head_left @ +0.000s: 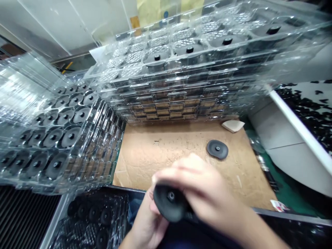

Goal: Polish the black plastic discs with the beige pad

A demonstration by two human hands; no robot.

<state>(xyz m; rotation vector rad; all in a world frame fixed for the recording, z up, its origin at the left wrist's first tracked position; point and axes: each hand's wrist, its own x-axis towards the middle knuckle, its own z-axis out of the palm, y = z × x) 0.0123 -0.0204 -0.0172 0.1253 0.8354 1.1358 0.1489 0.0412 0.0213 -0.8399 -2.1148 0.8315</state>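
Observation:
In front of my body I hold a dark oval disc (168,204) with a small metal-ringed hole at its centre. My left hand (153,221) is closed on its left side and underside. Over its top and right edge curl the fingers of my right hand (202,183), blurred by motion. Whether the right fingers also hold a small part is hidden. A similar dark disc (218,149) lies on the cardboard sheet (147,148), beyond my right hand.
A tall stack of clear plastic trays (176,79) stands at the back. Another tray stack (77,152) at the left holds several discs. A lower tray (116,221) sits bottom left. At the right, a white bin (293,128) borders many small black parts (308,110). A paper scrap (232,126) lies on the cardboard.

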